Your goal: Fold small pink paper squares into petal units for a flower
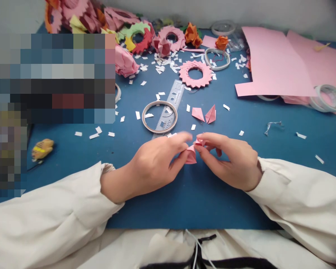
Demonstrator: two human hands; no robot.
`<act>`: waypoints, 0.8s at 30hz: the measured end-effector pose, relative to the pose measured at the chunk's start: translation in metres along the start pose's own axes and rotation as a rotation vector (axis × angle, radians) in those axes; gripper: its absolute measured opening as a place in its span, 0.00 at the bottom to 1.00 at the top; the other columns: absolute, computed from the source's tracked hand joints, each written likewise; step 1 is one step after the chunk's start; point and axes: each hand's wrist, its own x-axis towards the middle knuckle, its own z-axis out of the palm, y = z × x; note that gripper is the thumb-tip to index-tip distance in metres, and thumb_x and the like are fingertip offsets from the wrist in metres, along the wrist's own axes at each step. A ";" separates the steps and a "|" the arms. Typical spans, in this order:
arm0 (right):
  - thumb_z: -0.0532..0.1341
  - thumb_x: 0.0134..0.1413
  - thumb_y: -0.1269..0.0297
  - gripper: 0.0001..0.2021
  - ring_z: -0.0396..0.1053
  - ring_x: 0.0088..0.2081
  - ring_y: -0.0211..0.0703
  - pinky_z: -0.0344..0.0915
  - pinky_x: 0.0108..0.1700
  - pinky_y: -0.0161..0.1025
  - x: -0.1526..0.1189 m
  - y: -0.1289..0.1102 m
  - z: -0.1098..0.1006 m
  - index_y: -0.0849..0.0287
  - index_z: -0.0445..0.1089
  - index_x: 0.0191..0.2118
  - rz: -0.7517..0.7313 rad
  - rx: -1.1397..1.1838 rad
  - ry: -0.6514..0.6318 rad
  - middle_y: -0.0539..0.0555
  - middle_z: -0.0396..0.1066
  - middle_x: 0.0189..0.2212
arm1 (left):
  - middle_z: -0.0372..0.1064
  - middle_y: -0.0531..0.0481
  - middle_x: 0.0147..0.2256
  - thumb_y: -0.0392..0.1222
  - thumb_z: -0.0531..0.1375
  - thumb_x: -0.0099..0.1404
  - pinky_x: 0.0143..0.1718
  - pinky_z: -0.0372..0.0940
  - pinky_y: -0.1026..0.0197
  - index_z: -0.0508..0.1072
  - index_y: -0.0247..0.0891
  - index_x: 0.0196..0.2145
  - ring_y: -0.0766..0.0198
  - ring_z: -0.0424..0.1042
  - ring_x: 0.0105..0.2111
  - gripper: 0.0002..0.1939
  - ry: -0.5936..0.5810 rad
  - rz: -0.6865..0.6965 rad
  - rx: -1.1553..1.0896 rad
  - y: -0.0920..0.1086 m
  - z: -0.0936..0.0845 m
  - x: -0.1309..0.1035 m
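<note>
A small folded pink paper piece (191,156) is held above the blue table, in front of my body. My left hand (159,157) pinches its left side between thumb and fingers. My right hand (231,158) pinches the upper right part of the pink paper between thumb and index finger. Whether this is one piece or two touching pieces, I cannot tell. Just beyond my fingertips lie two folded pink pieces, one kite-shaped (198,114) and one pointed (210,114).
A tape roll (159,117) rests on a clear ruler (176,93). Farther back are a pink paper ring (195,74), white scraps and colourful folded papers. Pink sheets (277,63) and tape rolls (328,98) lie at right, a yellow object (43,149) at left.
</note>
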 end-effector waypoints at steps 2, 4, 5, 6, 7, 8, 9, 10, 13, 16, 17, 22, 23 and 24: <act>0.60 0.56 0.67 0.08 0.70 0.22 0.30 0.68 0.29 0.27 -0.001 0.002 0.001 0.57 0.66 0.43 -0.007 -0.002 0.013 0.46 0.76 0.28 | 0.74 0.49 0.39 0.31 0.59 0.61 0.38 0.69 0.65 0.62 0.36 0.48 0.66 0.75 0.33 0.17 -0.004 -0.008 -0.024 0.001 -0.001 0.001; 0.59 0.57 0.67 0.09 0.72 0.24 0.31 0.69 0.31 0.27 -0.003 0.004 0.003 0.57 0.66 0.45 -0.005 -0.004 0.014 0.47 0.76 0.29 | 0.74 0.49 0.39 0.31 0.59 0.61 0.37 0.69 0.66 0.62 0.36 0.47 0.67 0.75 0.32 0.17 0.008 -0.011 -0.040 0.000 -0.002 0.002; 0.59 0.58 0.67 0.10 0.73 0.26 0.32 0.70 0.32 0.27 -0.003 0.005 0.004 0.57 0.66 0.46 -0.002 -0.006 0.007 0.47 0.76 0.30 | 0.74 0.50 0.37 0.31 0.59 0.61 0.36 0.69 0.66 0.63 0.36 0.45 0.67 0.74 0.31 0.15 0.010 -0.005 -0.046 -0.001 -0.002 0.002; 0.58 0.58 0.67 0.10 0.74 0.28 0.33 0.71 0.34 0.28 -0.004 0.006 0.004 0.56 0.66 0.46 0.000 -0.006 -0.002 0.47 0.76 0.31 | 0.74 0.51 0.35 0.32 0.59 0.61 0.35 0.68 0.66 0.64 0.36 0.43 0.67 0.74 0.31 0.13 -0.011 0.003 -0.048 -0.002 -0.002 0.002; 0.57 0.59 0.67 0.11 0.74 0.30 0.35 0.71 0.36 0.29 -0.005 0.007 0.005 0.55 0.66 0.47 -0.006 -0.003 -0.013 0.48 0.76 0.33 | 0.73 0.52 0.33 0.32 0.59 0.61 0.34 0.68 0.66 0.65 0.36 0.41 0.67 0.73 0.30 0.10 -0.039 0.018 -0.045 -0.003 -0.002 0.002; 0.57 0.59 0.68 0.11 0.75 0.33 0.36 0.72 0.38 0.30 -0.005 0.008 0.005 0.55 0.65 0.48 -0.028 0.001 -0.024 0.49 0.76 0.36 | 0.73 0.52 0.31 0.33 0.59 0.61 0.33 0.67 0.65 0.65 0.36 0.39 0.66 0.73 0.30 0.08 -0.061 0.044 -0.031 -0.004 -0.001 0.002; 0.56 0.59 0.69 0.12 0.75 0.36 0.37 0.72 0.40 0.31 -0.005 0.009 0.006 0.56 0.65 0.49 -0.062 0.007 -0.036 0.50 0.76 0.38 | 0.73 0.51 0.31 0.34 0.59 0.62 0.33 0.67 0.64 0.65 0.36 0.39 0.66 0.73 0.30 0.07 -0.071 0.076 -0.008 -0.006 -0.001 0.001; 0.56 0.59 0.71 0.14 0.74 0.39 0.37 0.72 0.43 0.31 -0.006 0.009 0.006 0.56 0.64 0.50 -0.100 0.012 -0.047 0.50 0.75 0.41 | 0.72 0.51 0.30 0.34 0.59 0.62 0.32 0.67 0.64 0.65 0.36 0.39 0.65 0.73 0.30 0.07 -0.064 0.110 0.023 -0.007 0.000 0.001; 0.55 0.58 0.75 0.17 0.72 0.45 0.36 0.69 0.49 0.31 -0.006 0.011 0.006 0.59 0.62 0.53 -0.175 0.009 -0.083 0.52 0.72 0.46 | 0.71 0.51 0.29 0.35 0.60 0.61 0.31 0.67 0.63 0.65 0.36 0.40 0.64 0.73 0.31 0.09 0.020 0.193 0.114 -0.010 0.001 0.001; 0.54 0.58 0.75 0.18 0.72 0.44 0.36 0.70 0.48 0.31 -0.005 0.010 0.005 0.57 0.61 0.54 -0.162 0.006 -0.092 0.51 0.72 0.46 | 0.71 0.51 0.30 0.35 0.60 0.61 0.31 0.68 0.62 0.65 0.36 0.41 0.64 0.73 0.31 0.10 0.024 0.247 0.143 -0.012 0.000 0.001; 0.54 0.58 0.75 0.17 0.73 0.42 0.36 0.70 0.46 0.31 -0.004 0.009 0.005 0.57 0.62 0.53 -0.155 0.007 -0.090 0.51 0.73 0.45 | 0.71 0.50 0.31 0.35 0.60 0.61 0.31 0.68 0.62 0.65 0.36 0.42 0.64 0.73 0.31 0.11 0.026 0.269 0.152 -0.013 -0.001 0.001; 0.55 0.59 0.72 0.12 0.75 0.34 0.36 0.71 0.38 0.30 -0.002 0.005 0.004 0.57 0.65 0.48 -0.099 0.014 -0.064 0.50 0.76 0.36 | 0.73 0.47 0.33 0.34 0.62 0.59 0.31 0.68 0.60 0.67 0.34 0.40 0.61 0.73 0.35 0.11 0.037 0.421 0.204 -0.016 -0.004 0.002; 0.56 0.59 0.72 0.12 0.75 0.34 0.36 0.70 0.38 0.30 -0.002 0.004 0.004 0.58 0.66 0.48 -0.090 0.016 -0.050 0.50 0.76 0.36 | 0.73 0.46 0.34 0.34 0.62 0.59 0.31 0.68 0.59 0.67 0.34 0.39 0.60 0.73 0.36 0.10 0.042 0.465 0.216 -0.016 -0.005 0.002; 0.56 0.58 0.72 0.12 0.75 0.34 0.36 0.70 0.38 0.30 -0.002 0.004 0.003 0.58 0.66 0.48 -0.085 0.016 -0.037 0.51 0.76 0.36 | 0.73 0.45 0.35 0.35 0.62 0.59 0.31 0.68 0.59 0.68 0.34 0.38 0.59 0.73 0.37 0.09 0.049 0.506 0.227 -0.016 -0.006 0.003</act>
